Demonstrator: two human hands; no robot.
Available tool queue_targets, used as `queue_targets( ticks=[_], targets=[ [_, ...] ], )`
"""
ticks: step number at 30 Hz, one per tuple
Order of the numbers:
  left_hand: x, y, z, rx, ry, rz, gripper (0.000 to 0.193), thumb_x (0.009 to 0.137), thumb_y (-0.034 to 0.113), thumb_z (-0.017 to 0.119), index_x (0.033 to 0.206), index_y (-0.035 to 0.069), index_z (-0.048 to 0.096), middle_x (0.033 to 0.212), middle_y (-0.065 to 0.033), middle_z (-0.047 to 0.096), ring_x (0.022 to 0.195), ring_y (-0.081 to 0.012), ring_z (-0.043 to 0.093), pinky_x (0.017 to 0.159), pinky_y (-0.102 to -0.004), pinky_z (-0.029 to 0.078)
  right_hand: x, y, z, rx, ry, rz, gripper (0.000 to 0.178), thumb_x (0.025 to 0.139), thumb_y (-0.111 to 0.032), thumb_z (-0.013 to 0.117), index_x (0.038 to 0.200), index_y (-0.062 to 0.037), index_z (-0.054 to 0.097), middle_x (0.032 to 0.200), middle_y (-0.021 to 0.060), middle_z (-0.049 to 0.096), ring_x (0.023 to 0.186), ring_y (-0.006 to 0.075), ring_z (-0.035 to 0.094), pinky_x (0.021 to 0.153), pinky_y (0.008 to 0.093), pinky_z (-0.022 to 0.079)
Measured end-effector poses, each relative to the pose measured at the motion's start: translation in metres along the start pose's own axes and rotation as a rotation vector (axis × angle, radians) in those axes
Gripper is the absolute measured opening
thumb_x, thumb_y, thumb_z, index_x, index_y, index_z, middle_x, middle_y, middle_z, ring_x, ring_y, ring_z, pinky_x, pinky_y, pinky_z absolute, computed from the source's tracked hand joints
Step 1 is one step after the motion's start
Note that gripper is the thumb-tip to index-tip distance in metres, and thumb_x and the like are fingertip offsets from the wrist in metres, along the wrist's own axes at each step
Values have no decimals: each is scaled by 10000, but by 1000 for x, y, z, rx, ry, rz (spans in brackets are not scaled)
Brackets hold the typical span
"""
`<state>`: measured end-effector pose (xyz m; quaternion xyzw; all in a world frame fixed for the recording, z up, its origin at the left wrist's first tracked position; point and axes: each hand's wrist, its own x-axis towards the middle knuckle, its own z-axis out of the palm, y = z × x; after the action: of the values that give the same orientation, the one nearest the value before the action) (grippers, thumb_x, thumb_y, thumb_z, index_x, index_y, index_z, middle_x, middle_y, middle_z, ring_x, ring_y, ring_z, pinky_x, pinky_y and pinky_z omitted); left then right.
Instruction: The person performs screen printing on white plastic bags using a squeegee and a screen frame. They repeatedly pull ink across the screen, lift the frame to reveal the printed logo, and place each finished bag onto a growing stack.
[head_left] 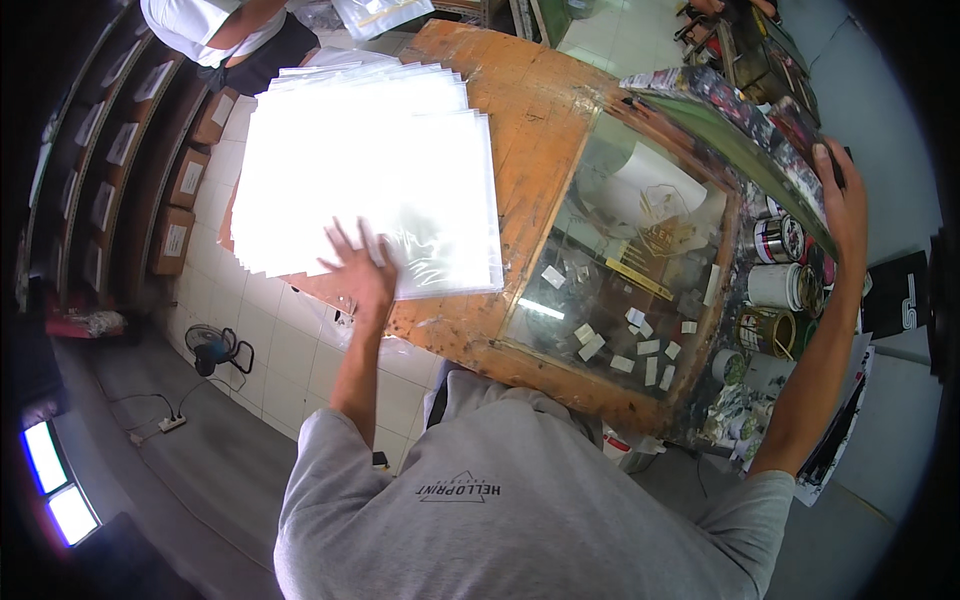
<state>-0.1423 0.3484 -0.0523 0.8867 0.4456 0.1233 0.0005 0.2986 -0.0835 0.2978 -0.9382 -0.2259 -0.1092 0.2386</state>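
Observation:
My left hand (362,270) lies with spread fingers on the lower edge of a stack of clear plastic sheets (350,170), which glares bright white. The stack's edges are uneven and fan out at the left. At the right, my right hand (843,190) is closed on the edge of a raised screen-printing frame (740,140). Paint smears cover this frame, and its green mesh tilts up above a glass panel (560,235). A dark reddish-brown piece (797,125) sits at the frame beside my fingers; its kind is unclear.
The glass sits in a worn wooden table (525,85), with small white pieces (592,346) and a yellow strip (640,279) on it. Paint cans (777,240) line the right side. Another person (225,35) stands far left, near shelves (100,150). A fan (208,347) is on the floor.

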Motion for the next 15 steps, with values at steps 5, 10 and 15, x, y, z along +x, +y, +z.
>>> queue_targets(
  ticks=[5, 10, 15],
  targets=[
    [-49, 169, 52, -172, -257, 441, 644, 1069, 461, 444, 1615, 138, 337, 1702, -267, 100, 1579, -467, 18, 1154, -807, 5, 22, 10, -6, -50, -16, -48, 691, 970, -599, 620, 1368, -35, 651, 1362, 219, 650, 1265, 302, 612, 1101, 360, 412],
    [-77, 308, 67, -337, -248, 758, 669, 1026, 472, 518, 1607, 171, 375, 1693, -234, 190, 1581, -437, 98, 1160, -796, 59, 43, 24, -3, 47, -53, -202, 644, 984, -592, 589, 1284, -32, 692, 1246, 175, 709, 1207, 289, 639, 1086, 342, 419],
    [-101, 406, 72, -480, -311, 1064, 685, 1006, 473, 552, 1606, 185, 388, 1700, -215, 196, 1593, -407, 90, 1161, -789, 29, 52, -14, -41, -162, -204, -293, 726, 1021, -612, 471, 1150, 60, 711, 1133, 243, 700, 1081, 345, 666, 940, 433, 522]
  ],
)
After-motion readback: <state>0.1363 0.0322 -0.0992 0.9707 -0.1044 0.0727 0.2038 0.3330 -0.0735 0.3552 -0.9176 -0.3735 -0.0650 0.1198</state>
